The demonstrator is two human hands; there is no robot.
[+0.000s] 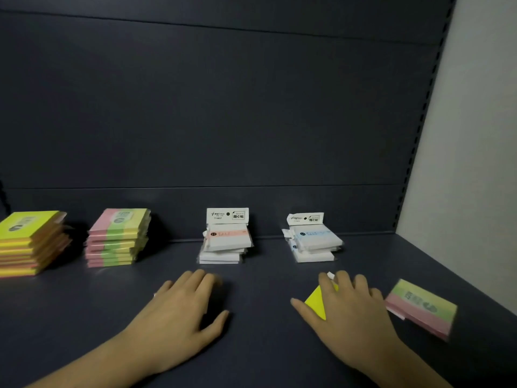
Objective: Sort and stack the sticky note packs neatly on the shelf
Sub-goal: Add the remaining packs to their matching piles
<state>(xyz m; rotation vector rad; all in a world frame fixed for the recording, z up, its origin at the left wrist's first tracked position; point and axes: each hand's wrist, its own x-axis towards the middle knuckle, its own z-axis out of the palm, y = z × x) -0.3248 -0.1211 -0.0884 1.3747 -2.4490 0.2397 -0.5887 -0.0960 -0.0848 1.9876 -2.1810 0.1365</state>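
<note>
Yellow pack (317, 302) sits under my gripping right hand (349, 309); left hand (184, 301) lies spread flat on the shelf (265, 345). Swinging right could knock the striped pack (422, 306) beside it.

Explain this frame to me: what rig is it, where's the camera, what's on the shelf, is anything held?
There is no robot here. A person works with bare hands, and the single picture comes from a wide-angle camera worn on their head, looking forward and down.

The dark grey metal shelf carries four piles along its back: a stack of yellow-green sticky note pads at far left, a stack of pink-green-yellow striped pads, a pile of white packs with a pink band, and a pile of white packs with a blue band.

One loose pink-and-green striped pad lies at the right front.

The left hand rests flat and open on the shelf, holding nothing. The right hand covers a bright yellow pack, fingers curled over it.
</note>
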